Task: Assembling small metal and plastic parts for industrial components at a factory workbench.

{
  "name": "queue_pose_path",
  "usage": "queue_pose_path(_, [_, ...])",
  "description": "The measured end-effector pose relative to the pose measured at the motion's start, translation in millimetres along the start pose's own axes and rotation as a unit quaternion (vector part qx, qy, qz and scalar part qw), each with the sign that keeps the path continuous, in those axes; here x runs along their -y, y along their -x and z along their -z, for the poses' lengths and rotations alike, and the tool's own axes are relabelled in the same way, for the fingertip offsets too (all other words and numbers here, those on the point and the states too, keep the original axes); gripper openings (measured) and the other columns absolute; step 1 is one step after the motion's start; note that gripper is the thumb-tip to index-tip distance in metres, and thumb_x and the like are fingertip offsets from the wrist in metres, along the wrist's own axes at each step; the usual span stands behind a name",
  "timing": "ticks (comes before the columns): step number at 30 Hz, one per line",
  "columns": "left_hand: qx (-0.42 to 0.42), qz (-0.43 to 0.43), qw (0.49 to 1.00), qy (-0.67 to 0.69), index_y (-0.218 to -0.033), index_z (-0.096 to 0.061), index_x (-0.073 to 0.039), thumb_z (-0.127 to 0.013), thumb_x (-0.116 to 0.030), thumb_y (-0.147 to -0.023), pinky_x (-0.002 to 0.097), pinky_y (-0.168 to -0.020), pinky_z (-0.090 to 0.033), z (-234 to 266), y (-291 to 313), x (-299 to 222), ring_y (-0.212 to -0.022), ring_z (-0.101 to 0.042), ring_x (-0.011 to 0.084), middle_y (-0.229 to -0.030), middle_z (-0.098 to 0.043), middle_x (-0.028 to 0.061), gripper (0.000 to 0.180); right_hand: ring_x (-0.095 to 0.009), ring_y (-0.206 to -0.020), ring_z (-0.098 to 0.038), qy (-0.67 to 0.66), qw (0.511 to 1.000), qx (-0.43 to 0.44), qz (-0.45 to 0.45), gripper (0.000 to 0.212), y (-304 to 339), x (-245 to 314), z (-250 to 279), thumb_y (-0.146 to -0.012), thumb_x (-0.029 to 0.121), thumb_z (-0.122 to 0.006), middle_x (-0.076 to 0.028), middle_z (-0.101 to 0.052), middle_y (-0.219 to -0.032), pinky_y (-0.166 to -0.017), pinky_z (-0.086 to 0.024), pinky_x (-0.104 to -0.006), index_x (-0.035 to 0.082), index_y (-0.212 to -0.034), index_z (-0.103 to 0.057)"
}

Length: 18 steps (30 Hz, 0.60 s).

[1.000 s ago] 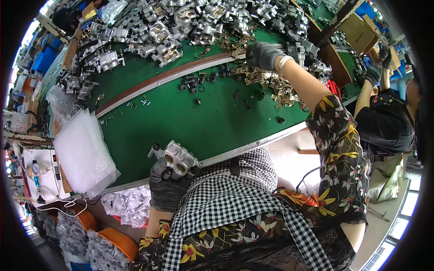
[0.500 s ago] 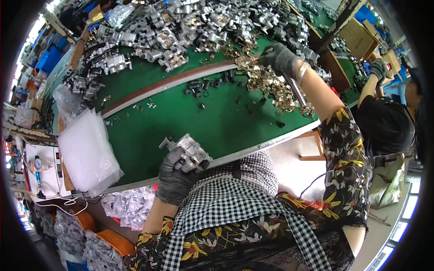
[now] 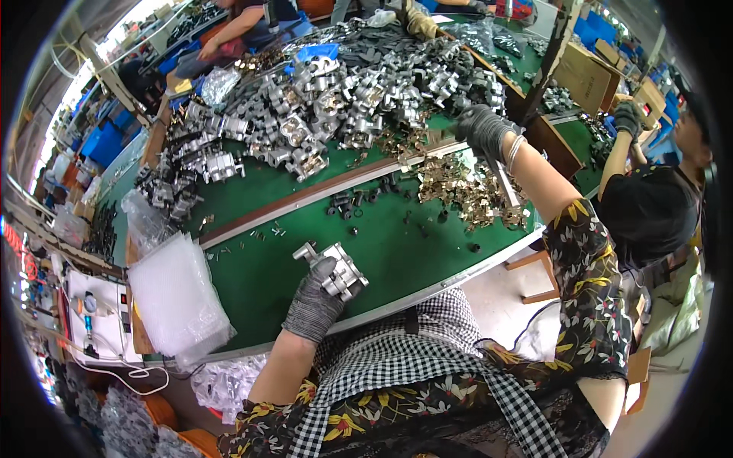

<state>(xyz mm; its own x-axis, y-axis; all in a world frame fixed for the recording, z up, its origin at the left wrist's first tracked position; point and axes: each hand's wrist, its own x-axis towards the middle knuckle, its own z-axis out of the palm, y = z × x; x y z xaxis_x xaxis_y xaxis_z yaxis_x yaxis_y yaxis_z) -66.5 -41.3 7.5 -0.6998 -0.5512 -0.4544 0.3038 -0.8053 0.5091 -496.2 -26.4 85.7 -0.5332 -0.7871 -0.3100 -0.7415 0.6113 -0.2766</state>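
My left hand (image 3: 311, 307), in a dark grey knit glove, grips a silver cast brake caliper (image 3: 341, 270) above the near part of the green bench. The thumb lies across the caliper's upper side. Out to the far right, my gloved right hand (image 3: 487, 131) is closed over a pile of small brass-coloured metal clips (image 3: 466, 191). A silver rod-like tool (image 3: 505, 185) sticks out below its palm, partly hidden by the hand. The fingertips are blurred, so whether they pinch a clip does not show. A large heap of similar calipers (image 3: 294, 126) covers the far side of the bench.
A wooden strip (image 3: 298, 200) with a metal edge crosses the green bench top (image 3: 275, 263). Black rubber parts (image 3: 347, 202) lie near the clips. Clear plastic bags (image 3: 179, 298) are stacked at the left. A co-worker (image 3: 649, 206) in black works at the right; others sit across the bench.
The view has tilted up, showing more of the far side. My left hand has lifted the caliper away from the apron and over the bench. My right hand stays by the clips.
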Motion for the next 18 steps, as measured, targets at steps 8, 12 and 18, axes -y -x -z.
queue_pose_path(8, [0.003,0.043,0.998,-0.040,-0.112,-0.053,-0.011,-0.071,-0.020,-0.078,0.0496,-0.084,-0.051,-2,-24,7,-0.093,-0.060,0.0262,-0.100,-0.060,0.0075,0.039,-0.012,-0.041,-0.048,-0.249,0.960,-0.092,0.094,0.014,37,-41,4,-0.076,0.016,-0.071,-0.001,-0.053,-0.056,-0.036,-0.037,-0.0278,0.006,-0.073,-0.062])
queue_pose_path(12, [0.007,0.009,0.999,-0.049,-0.109,-0.054,-0.012,-0.072,-0.020,-0.077,0.0454,-0.080,-0.053,9,-39,6,-0.089,-0.060,0.0244,-0.097,-0.060,0.0064,0.037,-0.012,-0.036,-0.044,-0.489,0.869,-0.077,-0.013,0.018,67,-11,16,-0.076,0.019,-0.072,-0.002,-0.055,-0.056,-0.034,-0.035,-0.0271,0.003,-0.078,-0.064])
queue_pose_path(18, [0.029,-0.002,0.997,-0.074,-0.104,-0.057,-0.010,-0.072,-0.023,-0.077,0.0375,-0.074,-0.055,9,-47,2,-0.082,-0.061,0.0188,-0.092,-0.060,0.0031,0.033,-0.011,-0.036,-0.043,-0.272,0.954,-0.125,0.017,0.022,72,-8,9,-0.077,0.022,-0.072,-0.003,-0.056,-0.057,-0.033,-0.034,-0.0276,0.002,-0.084,-0.064])
